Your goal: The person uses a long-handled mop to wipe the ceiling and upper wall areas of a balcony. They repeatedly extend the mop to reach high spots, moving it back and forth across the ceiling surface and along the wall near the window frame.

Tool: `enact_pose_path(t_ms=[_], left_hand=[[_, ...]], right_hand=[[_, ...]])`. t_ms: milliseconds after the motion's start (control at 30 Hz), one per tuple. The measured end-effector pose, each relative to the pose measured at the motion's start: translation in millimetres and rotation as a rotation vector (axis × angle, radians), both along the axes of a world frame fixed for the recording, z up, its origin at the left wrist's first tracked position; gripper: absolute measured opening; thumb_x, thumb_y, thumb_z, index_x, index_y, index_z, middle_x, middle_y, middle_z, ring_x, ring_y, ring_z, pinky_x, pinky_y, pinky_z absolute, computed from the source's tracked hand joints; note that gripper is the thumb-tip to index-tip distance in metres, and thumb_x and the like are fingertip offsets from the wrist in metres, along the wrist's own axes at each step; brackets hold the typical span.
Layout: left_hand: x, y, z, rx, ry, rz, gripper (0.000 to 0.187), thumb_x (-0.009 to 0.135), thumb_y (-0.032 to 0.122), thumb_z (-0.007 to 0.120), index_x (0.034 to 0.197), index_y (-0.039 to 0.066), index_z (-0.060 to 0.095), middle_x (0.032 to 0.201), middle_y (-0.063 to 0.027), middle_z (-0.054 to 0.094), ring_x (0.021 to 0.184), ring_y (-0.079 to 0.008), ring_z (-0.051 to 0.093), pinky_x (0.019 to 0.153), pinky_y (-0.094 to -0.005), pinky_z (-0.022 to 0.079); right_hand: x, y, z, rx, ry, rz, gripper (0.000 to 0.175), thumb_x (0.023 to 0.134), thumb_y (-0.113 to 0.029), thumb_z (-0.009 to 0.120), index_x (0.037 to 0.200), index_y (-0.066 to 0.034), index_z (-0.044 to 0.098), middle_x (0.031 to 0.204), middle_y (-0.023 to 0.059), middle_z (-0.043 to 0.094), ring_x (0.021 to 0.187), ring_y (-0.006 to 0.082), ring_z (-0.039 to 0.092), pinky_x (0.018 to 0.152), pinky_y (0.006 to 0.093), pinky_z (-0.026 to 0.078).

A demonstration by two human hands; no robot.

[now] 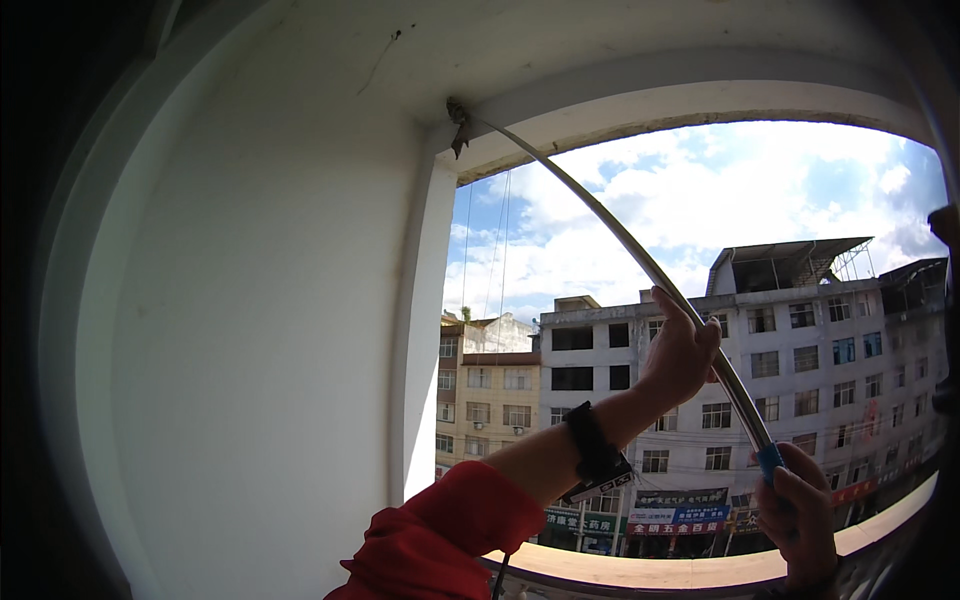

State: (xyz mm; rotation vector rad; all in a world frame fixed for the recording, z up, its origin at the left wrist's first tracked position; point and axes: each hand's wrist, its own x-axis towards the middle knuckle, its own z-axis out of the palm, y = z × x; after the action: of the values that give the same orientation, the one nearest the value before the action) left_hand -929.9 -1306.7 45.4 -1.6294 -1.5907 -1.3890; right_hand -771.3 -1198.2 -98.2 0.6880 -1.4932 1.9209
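Note:
My left hand (pixel 681 352) is closed around the middle of a long metal pole (pixel 628 241), with one finger lying along it. Lower down, my right hand (pixel 799 499) grips the pole's blue handle end (pixel 769 459). The pole slants up and to the left, looking bent in this wide view. At its top end hangs a crumpled grey-brown rag (pixel 458 124), against the upper corner where the white wall, ceiling and beam meet. Whether the rag presses on the surface cannot be made out. A black strap with a small device (pixel 596 457) circles my left wrist.
A white wall (pixel 270 300) fills the left side, under a pale ceiling (pixel 510 45) with dark marks. The opening's pillar (pixel 420 322) and overhead beam (pixel 675 97) frame the outdoors. Below runs a ledge (pixel 660 570); multi-storey buildings (pixel 757 364) with shop signs stand beyond.

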Motion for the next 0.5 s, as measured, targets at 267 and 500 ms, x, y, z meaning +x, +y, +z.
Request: enact_pose_path(t_ms=[267, 500], left_hand=[[-17.7, -20.6, -54.1, -0.01, 0.118, 0.02, 0.081, 0.091, 0.022, 0.04, 0.121, -0.013, -0.026, 0.07, -0.0218, 0.057, 0.059, -0.0291, 0.059, 0.054, -0.0345, 0.05], [-20.5, -48.5, -108.6, -0.113, 0.097, -0.02, 0.08, 0.092, 0.024, 0.038, 0.122, -0.014, -0.025, 0.068, -0.0223, 0.056, 0.058, -0.0329, 0.059, 0.055, -0.0373, 0.05]], right_hand=[[-14.9, -39.6, -61.6, -0.17, 0.0, -0.062, 0.036, 0.084, -0.01, 0.054, 0.118, 0.0004, 0.048, 0.085, 0.0035, 0.054, 0.069, 0.0078, 0.049, 0.058, 0.0182, 0.04], [-19.2, -83.1, -124.4, -0.144, -0.017, -0.274, 0.037, 0.084, -0.015, 0.055, 0.116, 0.0014, 0.047, 0.07, -0.0021, 0.046, 0.05, 0.0032, 0.031, 0.043, 0.0167, 0.023]])
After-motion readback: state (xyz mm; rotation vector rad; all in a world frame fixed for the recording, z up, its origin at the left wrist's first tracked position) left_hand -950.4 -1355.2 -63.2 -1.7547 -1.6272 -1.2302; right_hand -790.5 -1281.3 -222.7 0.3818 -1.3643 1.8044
